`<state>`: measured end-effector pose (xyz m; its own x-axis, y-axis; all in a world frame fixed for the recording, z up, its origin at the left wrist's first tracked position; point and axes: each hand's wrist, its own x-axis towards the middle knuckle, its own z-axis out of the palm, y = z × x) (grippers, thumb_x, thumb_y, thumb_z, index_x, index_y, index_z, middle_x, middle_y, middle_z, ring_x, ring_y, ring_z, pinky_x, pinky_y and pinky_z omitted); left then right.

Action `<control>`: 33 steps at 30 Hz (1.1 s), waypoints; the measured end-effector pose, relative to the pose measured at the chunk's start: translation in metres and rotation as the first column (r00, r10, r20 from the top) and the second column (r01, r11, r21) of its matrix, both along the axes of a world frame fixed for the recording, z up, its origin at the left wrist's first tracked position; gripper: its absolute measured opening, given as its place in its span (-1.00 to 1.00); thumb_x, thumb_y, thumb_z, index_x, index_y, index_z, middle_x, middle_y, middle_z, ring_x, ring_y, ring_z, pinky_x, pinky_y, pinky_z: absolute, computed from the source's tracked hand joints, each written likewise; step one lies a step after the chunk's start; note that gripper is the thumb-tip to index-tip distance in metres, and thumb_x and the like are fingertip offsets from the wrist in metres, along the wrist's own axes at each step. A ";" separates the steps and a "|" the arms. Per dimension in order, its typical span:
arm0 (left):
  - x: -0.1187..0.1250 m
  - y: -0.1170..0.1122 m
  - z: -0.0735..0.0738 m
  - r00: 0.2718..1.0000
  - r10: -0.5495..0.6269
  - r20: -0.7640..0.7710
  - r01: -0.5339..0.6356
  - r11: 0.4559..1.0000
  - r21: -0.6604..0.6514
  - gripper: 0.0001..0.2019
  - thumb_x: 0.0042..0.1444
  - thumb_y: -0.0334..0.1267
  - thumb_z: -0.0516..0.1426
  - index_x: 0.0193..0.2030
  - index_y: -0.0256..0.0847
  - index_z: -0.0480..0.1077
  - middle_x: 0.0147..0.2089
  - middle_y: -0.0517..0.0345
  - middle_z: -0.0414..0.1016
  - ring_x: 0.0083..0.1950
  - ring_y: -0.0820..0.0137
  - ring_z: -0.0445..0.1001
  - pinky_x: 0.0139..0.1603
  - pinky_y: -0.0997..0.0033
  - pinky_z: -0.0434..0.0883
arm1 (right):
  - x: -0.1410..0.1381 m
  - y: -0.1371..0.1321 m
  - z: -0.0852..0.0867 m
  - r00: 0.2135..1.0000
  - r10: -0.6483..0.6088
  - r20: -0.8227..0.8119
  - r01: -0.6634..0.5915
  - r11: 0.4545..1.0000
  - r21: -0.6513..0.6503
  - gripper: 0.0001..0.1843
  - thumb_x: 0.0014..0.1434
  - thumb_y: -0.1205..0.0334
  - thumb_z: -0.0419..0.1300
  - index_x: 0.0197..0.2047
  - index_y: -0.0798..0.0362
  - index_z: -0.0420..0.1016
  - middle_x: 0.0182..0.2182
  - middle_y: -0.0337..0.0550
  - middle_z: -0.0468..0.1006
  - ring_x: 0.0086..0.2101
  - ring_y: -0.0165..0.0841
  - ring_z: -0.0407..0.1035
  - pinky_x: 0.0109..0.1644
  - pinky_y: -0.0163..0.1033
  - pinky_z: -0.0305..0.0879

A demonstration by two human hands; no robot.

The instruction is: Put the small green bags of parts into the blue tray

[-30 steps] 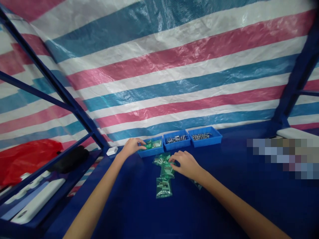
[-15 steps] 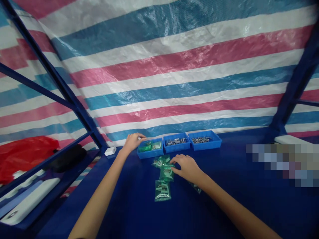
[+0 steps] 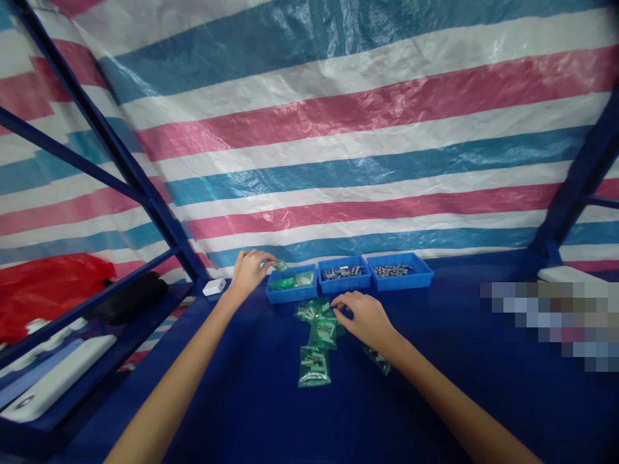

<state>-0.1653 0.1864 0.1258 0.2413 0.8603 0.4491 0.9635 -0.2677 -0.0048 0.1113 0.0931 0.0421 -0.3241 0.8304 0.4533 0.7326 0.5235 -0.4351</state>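
My left hand is raised just left of the leftmost blue tray, fingers pinched on a small green bag held above the tray's far corner. My right hand rests palm down on the blue table, fingertips touching a heap of filled green bags. More filled green bags lie in a line toward me, and one lies beside my right wrist. The leftmost tray holds empty green bags.
Two more blue trays with small metal parts, the middle one and the right one, stand along the striped tarp wall. A small white box sits by the blue frame post. Left shelf holds a red bag and white items.
My left hand has come up out of the leftmost tray with a small green bag pinched in it. My right hand has stayed on the heap of bags.
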 end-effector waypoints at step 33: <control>-0.009 0.036 -0.048 0.985 -0.132 -0.112 0.098 0.958 -0.269 -0.78 -0.04 -0.05 0.11 -0.41 -0.07 0.52 -0.33 0.25 0.60 -0.24 0.30 0.50 -0.13 0.38 0.28 | 0.051 0.009 0.028 0.967 0.070 0.245 0.072 0.846 -0.528 -0.53 -0.24 -0.06 0.38 -0.22 -0.08 0.56 -0.19 -0.25 0.58 -0.19 -0.30 0.45 -0.23 -0.31 0.28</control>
